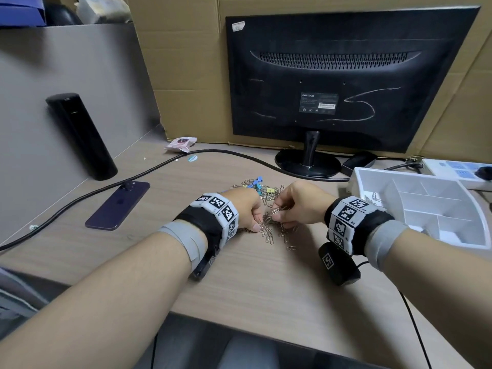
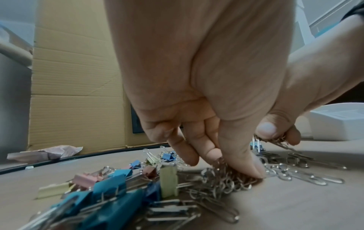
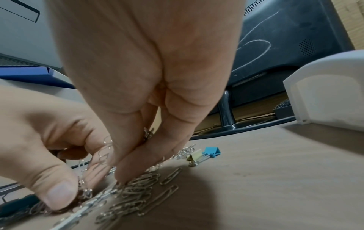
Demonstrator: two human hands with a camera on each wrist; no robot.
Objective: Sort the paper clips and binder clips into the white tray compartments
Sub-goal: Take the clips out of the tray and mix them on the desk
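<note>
Paper clips [image 1: 277, 230] pinched by left hand [image 1: 246, 206] and right hand [image 1: 300, 202], white tray [image 1: 372, 173] near right.

shiny metal paper clips [image 1: 269, 233], wood-grain desk [image 1: 266, 283]

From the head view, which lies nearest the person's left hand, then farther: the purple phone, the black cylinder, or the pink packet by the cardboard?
From the left hand:
1. Purple phone, flat on the desk to its left.
2. Pink packet, far back by the cardboard.
3. Black cylinder, far left by the partition.
</note>
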